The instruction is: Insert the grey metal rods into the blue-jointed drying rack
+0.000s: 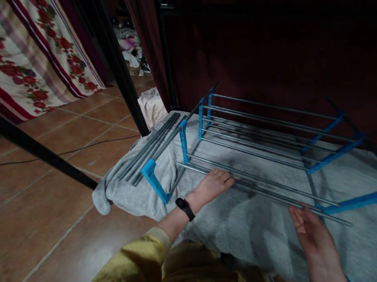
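Observation:
A blue-and-grey rack frame [212,112] with blue plastic brackets and metal rods rests on grey cloth. My left hand [215,184], with a black band on the wrist, lies palm down over a loose metal rod [274,196] at the near side, fingers closed over it; the thumb is hidden. Toward the rod's right end, my right hand [310,231] is palm up with fingers extended, the tips at the rod. Near the right hand is a blue bracket [370,199]. More loose rods [153,149] lie side by side left of the frame.
The grey cloth [224,217] covers a low raised surface. Dark metal posts [120,65] and a slanting dark bar [27,135] stand to the left. A cable [48,156] crosses the tiled floor [38,196]. Behind hang a floral curtain [13,60] and dark red fabric [144,37].

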`<state>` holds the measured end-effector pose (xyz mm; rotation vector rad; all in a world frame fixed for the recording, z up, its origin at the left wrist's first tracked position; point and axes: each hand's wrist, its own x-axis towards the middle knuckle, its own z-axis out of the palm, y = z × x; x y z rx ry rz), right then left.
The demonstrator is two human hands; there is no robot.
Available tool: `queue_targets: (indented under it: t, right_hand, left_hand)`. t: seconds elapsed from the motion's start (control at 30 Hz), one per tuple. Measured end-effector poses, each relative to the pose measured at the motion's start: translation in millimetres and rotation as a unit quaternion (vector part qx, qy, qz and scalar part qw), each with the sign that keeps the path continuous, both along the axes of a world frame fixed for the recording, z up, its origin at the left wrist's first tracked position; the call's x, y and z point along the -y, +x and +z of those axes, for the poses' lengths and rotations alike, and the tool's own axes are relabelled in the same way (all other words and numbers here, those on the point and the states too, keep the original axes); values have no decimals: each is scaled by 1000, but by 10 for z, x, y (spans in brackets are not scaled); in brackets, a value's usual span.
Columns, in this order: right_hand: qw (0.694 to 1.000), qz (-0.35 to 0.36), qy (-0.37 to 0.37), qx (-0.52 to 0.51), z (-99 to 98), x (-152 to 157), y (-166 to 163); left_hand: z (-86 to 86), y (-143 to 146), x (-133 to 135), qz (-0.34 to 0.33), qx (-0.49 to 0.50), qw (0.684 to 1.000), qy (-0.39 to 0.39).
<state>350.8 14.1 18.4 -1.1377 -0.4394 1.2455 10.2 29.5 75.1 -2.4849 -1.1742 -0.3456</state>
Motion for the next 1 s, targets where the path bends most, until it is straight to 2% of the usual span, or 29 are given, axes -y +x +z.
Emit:
queue_targets:
  t: [0.2, 0.4, 0.57, 0.77, 1.0]
  right_hand:
    - [999, -18, -31, -20, -67, -19, 86]
    - [998, -22, 24, 47, -149, -44, 235]
    - [998, -55, 34, 17, 8, -24, 98]
    - [994, -77, 62, -39, 223, -40, -76]
    - [990, -103, 81, -54, 313, -91, -25]
  left_hand:
    - [-80, -43, -8, 0, -5, 1000, -7]
    - [-100, -85, 13, 19, 6, 999, -50]
    - [-132, -179, 84, 98, 66, 987, -111]
    - [-311, -473, 36, 118, 130, 972, -158]
    - [-462, -633, 67, 197, 186, 957, -102]
